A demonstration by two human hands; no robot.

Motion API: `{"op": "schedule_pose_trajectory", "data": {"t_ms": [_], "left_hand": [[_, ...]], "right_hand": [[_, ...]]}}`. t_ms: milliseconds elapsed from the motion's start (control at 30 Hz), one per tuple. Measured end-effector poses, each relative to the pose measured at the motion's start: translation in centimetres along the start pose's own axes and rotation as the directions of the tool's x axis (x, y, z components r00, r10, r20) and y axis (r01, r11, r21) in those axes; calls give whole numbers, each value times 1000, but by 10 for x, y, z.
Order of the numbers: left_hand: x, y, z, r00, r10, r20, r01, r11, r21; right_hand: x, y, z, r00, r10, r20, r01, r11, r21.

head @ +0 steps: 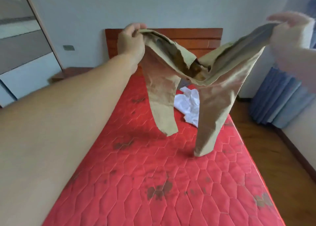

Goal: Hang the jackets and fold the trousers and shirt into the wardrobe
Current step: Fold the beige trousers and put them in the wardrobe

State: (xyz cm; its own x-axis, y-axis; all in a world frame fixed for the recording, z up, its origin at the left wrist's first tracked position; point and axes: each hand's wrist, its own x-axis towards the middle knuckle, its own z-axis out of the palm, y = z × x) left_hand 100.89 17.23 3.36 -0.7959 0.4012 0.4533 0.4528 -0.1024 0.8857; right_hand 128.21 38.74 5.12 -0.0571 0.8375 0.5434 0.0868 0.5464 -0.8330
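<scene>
Khaki trousers (215, 96) hang in the air over the red mattress (153, 183), held up by the waistband. My left hand (130, 41) grips the left end of the waistband. My right hand (289, 31), blurred, grips the right end, stretched out to the side. Both legs dangle down; the right leg's hem touches the mattress, the left one hangs free. A crumpled white shirt (188, 104) lies on the mattress behind the trousers, partly hidden by them.
A red-brown wooden headboard (196, 36) stands against the far wall. A mirrored wardrobe door (22, 43) is at the left, with a low wooden bedside stand (68, 73) beside it. Blue curtains (277, 99) hang at the right above wooden floor (266, 149).
</scene>
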Motion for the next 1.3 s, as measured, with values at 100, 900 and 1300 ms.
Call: {"op": "schedule_pose_trajectory", "data": {"t_ms": [100,900,1300], "left_hand": [[-42,-24,-9,999,-2,44,1,1000,17],[-389,-197,-94,746,-662,71,441,571,692],[-341,-86,-19,720,-397,569,398,908,131]], "right_hand": [[-41,13,-9,997,70,29,-69,997,-44],[-428,172,-154,519,721,460,-276,651,-707],[-364,63,-82,601,444,664,-392,888,-239]]}}
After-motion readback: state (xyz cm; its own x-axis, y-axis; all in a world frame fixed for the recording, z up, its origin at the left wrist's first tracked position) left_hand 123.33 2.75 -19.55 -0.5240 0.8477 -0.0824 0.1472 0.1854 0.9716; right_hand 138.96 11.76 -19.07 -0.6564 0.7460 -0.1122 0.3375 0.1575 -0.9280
